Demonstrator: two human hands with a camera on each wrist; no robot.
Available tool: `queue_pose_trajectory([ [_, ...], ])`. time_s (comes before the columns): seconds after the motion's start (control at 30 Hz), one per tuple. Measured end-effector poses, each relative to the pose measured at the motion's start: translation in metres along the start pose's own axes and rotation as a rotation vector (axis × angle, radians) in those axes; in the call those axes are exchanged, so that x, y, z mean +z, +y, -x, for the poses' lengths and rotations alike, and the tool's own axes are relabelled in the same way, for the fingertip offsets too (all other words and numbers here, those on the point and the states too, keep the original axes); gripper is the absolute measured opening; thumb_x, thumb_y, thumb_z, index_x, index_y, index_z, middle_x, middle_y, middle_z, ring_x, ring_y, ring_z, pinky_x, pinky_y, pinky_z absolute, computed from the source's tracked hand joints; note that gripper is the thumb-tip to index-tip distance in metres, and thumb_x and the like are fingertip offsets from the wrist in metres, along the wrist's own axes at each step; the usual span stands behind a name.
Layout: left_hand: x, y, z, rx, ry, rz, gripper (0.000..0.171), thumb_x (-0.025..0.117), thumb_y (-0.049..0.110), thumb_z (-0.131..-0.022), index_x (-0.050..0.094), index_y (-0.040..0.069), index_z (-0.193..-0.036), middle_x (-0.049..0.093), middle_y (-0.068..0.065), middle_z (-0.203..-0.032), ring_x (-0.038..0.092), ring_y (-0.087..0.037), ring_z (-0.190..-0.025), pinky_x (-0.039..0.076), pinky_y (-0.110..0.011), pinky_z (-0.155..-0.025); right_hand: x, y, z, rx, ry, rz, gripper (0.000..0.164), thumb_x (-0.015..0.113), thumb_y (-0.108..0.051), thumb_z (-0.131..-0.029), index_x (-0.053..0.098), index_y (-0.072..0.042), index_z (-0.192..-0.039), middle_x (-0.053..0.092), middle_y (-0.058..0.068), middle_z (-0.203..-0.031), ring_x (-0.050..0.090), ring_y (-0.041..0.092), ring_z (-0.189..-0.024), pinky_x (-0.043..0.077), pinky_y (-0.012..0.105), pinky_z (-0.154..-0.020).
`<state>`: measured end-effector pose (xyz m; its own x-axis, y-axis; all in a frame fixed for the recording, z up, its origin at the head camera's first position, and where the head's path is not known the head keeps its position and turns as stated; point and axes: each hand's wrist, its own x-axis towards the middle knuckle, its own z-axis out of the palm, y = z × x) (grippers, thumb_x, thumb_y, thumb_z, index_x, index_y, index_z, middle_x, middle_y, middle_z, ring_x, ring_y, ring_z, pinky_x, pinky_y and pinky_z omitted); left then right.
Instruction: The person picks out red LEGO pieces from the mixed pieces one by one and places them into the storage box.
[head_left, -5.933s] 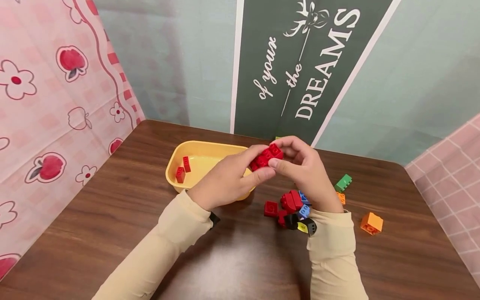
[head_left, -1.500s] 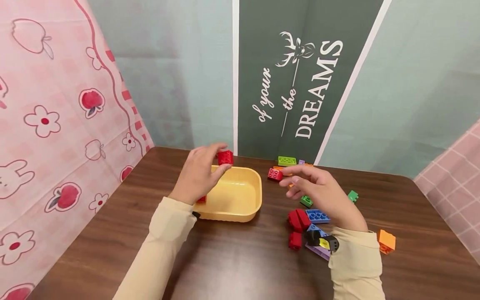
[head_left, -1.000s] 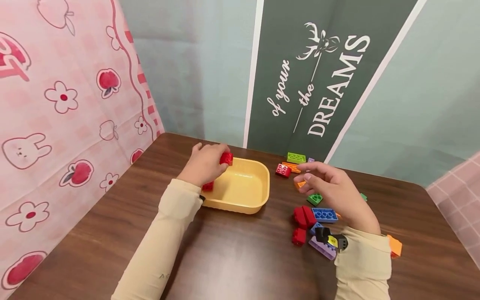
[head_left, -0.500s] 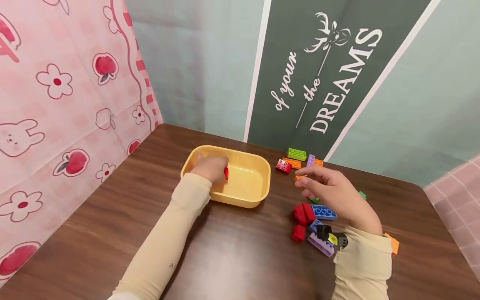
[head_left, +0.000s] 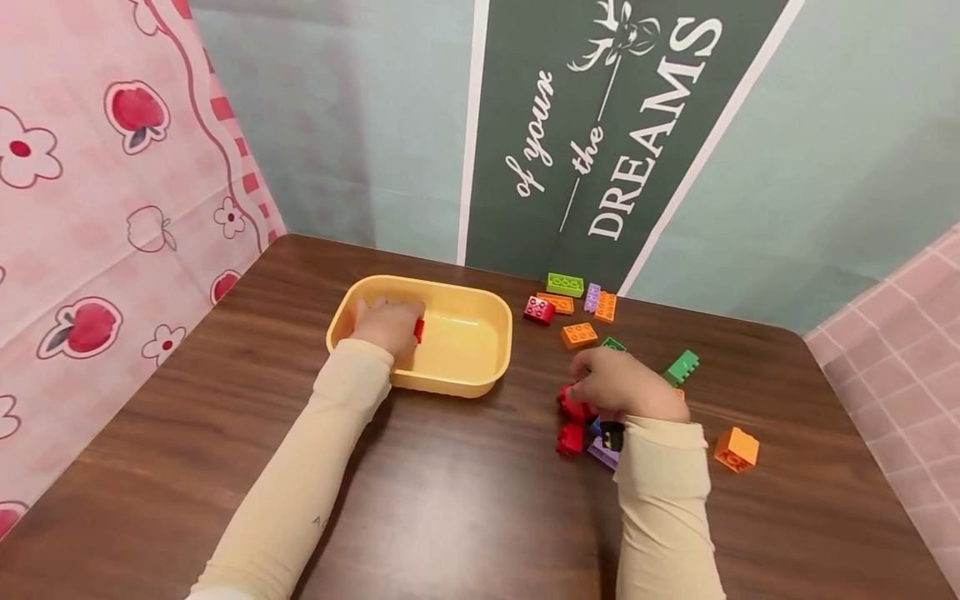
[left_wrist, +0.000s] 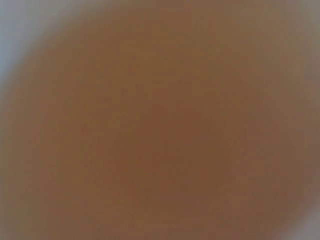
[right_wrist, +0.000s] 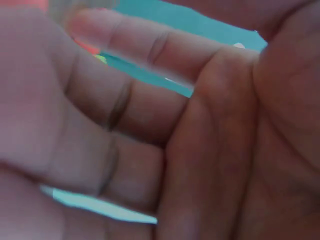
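My left hand point(head_left: 388, 323) is down inside the yellow tray point(head_left: 489, 379), fingers lowered at its left end. A red toy brick point(head_left: 418, 331) shows at the right edge of its fingers; the fingertips are hidden by the back of the hand. My right hand point(head_left: 618, 383) reaches down over the heap of bricks, thumb and fingers curled at a red curved toy brick point(head_left: 573, 405). In the right wrist view the fingers point(right_wrist: 145, 105) bend inward, with blurred red near the tips. The left wrist view is only a brown blur.
Next to the right hand lie a red brick point(head_left: 569, 440) and a purple brick point(head_left: 602, 455). Behind are another red brick point(head_left: 539, 309), a lime brick point(head_left: 565, 285) and an orange brick point(head_left: 579, 335). Farther right sit a green brick point(head_left: 682, 367) and an orange block point(head_left: 737, 450).
Since about a second ago my left hand has carried the red brick down into the tray. My right hand, which hovered loosely, has dropped onto the red bricks. The head view has shifted.
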<state>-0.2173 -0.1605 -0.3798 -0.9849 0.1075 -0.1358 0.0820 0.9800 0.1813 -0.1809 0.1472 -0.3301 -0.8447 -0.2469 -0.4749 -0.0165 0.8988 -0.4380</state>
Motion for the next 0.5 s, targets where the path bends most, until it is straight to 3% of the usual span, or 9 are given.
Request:
queue_pose_trajectory([
  [0.17,0.000,-0.005,0.002,-0.007,0.030,0.029,0.030,0.055,0.011,-0.090,0.059,0.015,-0.119,0.061,-0.015,-0.120,0.046,-0.037,-0.108,0.026,-0.058,-0.094,0.010,-0.011,-0.013,0.059,-0.010,0.084,0.021,0.069,-0.017,-0.084,0.066,-0.005,-0.101,0.062,0.009,-0.069,0.057,0.019,-0.056,0.045,0.027,-0.052],
  [0.33,0.000,-0.007,0.001,-0.012,0.017,0.022,0.040,0.055,0.012,-0.089,0.057,0.016,-0.129,0.059,-0.016,-0.124,0.046,-0.037,-0.111,0.025,-0.059,-0.096,0.018,-0.014,-0.020,0.104,-0.005,0.162,0.012,0.069,-0.014,-0.080,0.070,-0.006,-0.089,0.063,0.010,-0.071,0.058,0.021,-0.060,0.046,0.028,-0.053],
  [0.5,-0.007,-0.004,0.003,-0.011,0.035,0.015,0.046,0.057,0.021,-0.091,0.054,0.014,-0.136,0.055,-0.017,-0.133,0.045,-0.038,-0.121,0.018,-0.063,-0.103,0.020,-0.013,-0.021,0.054,0.004,0.129,0.015,0.067,-0.013,-0.080,0.068,-0.007,-0.094,0.062,0.009,-0.076,0.057,0.022,-0.061,0.048,0.030,-0.054],
])
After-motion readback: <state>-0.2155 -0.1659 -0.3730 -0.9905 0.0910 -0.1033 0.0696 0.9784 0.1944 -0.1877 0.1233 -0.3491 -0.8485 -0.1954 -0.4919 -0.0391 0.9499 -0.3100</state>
